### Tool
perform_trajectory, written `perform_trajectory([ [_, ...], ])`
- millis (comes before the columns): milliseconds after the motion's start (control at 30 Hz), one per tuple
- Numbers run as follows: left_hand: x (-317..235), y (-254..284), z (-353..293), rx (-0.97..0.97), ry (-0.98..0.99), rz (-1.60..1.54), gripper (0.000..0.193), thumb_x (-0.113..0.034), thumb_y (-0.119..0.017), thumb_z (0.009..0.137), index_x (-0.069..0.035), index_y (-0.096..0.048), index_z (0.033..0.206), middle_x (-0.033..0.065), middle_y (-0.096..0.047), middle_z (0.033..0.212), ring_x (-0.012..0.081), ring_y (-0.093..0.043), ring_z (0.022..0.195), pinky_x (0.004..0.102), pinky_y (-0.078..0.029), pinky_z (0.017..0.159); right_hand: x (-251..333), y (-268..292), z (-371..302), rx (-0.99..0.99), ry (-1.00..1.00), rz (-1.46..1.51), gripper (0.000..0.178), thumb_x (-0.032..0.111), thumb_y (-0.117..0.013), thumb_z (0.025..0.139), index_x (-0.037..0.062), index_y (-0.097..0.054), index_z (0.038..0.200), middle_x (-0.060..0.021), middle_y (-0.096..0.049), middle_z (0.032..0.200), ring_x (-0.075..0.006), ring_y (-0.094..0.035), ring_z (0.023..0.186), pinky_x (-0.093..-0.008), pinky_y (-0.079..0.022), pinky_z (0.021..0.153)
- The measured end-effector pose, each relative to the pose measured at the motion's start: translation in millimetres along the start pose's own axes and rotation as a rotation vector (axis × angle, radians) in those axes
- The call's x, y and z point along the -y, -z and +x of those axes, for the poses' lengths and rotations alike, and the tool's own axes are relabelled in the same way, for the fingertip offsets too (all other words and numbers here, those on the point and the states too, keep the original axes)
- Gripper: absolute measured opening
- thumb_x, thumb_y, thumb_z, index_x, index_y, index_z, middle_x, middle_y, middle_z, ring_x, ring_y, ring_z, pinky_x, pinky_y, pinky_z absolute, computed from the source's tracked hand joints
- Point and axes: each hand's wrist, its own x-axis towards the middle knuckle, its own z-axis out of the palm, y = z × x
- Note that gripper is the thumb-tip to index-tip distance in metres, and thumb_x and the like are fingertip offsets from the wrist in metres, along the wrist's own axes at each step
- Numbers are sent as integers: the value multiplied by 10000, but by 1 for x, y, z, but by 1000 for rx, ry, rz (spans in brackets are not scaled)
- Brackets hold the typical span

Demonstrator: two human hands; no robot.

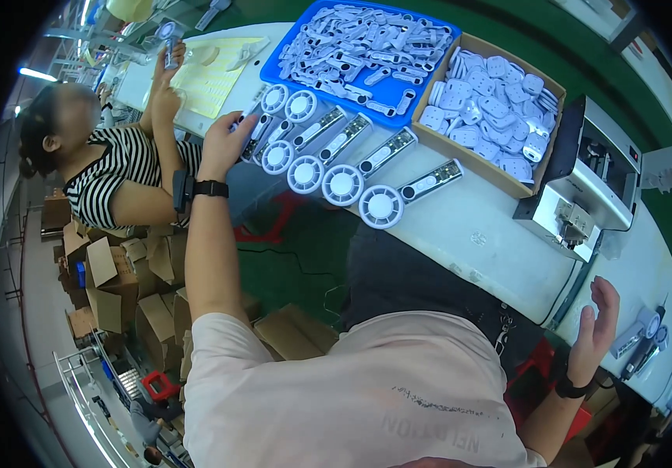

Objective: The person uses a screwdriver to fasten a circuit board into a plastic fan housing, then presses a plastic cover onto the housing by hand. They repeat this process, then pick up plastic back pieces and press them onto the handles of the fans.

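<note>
Several white handheld fans (342, 185) with round grille heads lie in a slanting row along the table's near edge. Their handles have no covers, and circuit boards (348, 137) show inside. At the row's left end, my left hand (227, 144) has its fingers bent around the end of a fan handle (253, 142); the fingertips are partly hidden. My right hand (595, 324) is raised at the table's right part, fingers stretched and thumb apart, holding nothing. Near it lie a few more fans (639, 331), grouped together on the table.
Behind the row stand a blue tray (273, 69) heaped with white handle covers and a cardboard box (480, 160) of white rounded plates. To their right is a grey-black bench machine (586, 183). A co-worker (129, 168) at left holds a fan (167, 35). Cartons (113, 273) stand on the floor.
</note>
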Motion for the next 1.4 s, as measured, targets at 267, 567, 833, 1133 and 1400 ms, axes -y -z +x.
perform_trajectory([
  [267,67,13,48,-18,-552,805,497,-79,-540,1058,14,-610,1542,263,-680,1474,426,-641,1361,464,-509,1195,-2,11,-7,-207,-91,-169,397,79,-719,1037,-31,-658,1414,-145,-684,1391,-267,-650,1297,-392,-485,1146],
  [567,-217,-2,-139,101,-839,-418,344,-161,-597,1117,90,-700,1329,215,-732,1296,367,-692,1166,461,-521,1078,-67,100,-24,-700,-454,-714,486,300,-826,976,-17,-703,1324,-153,-766,1150,-297,-727,1069,-407,-572,942],
  [833,-328,-40,-195,510,-964,-676,352,-52,-866,853,6,-770,1187,182,-740,1212,395,-715,1076,450,-574,922,-138,135,-59,-514,-560,-170,417,212,-778,1015,-52,-723,1334,-40,-744,1072,-155,-655,952,-324,-542,860],
  [1133,-340,-39,-152,207,-834,-377,304,-70,-823,915,-19,-763,1209,179,-736,1179,389,-707,1055,451,-564,923,44,6,-2,238,210,-183,410,61,-801,825,29,-715,1225,-145,-662,1030,-354,-652,918,-447,-547,825],
  [1400,-373,-44,-116,161,-778,-102,350,-116,-800,972,-25,-749,1306,171,-766,1192,347,-725,1119,421,-558,981,29,-60,37,320,374,-296,531,103,-833,813,62,-706,1326,-149,-681,1212,-387,-651,1118,-468,-545,935],
])
